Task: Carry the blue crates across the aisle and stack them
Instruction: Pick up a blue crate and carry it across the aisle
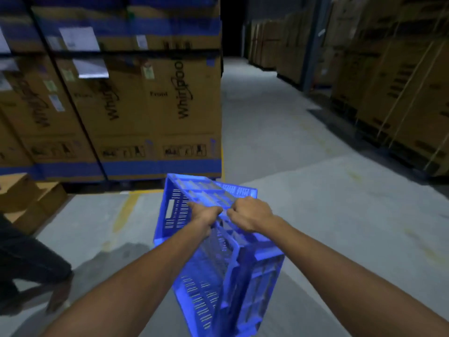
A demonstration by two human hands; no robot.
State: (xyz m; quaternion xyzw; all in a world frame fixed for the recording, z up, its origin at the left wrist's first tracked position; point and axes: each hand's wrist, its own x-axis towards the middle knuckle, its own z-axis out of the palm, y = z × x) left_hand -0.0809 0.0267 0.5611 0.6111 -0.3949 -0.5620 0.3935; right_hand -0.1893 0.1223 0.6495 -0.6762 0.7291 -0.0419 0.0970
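Here, both fists are curled tight round the rim of a tilted blue slotted plastic crate [194, 239]. The left hand [205, 214] sits just beside the right hand [250, 214].

The blue crate [213, 242] looks like moulded plastic, slightly glossy, its walls pierced with slots and stiffened by ribs; the bare left hand [206, 212] and right hand [250, 214] close on its rim. The big boxes [145, 105] are matt brown corrugated cardboard with dark printed lettering, blue bands that may be tape or print, and pale paper labels, one of them shiny. The floor [291, 142] is matt grey concrete, faintly rough, with worn yellow painted lines.
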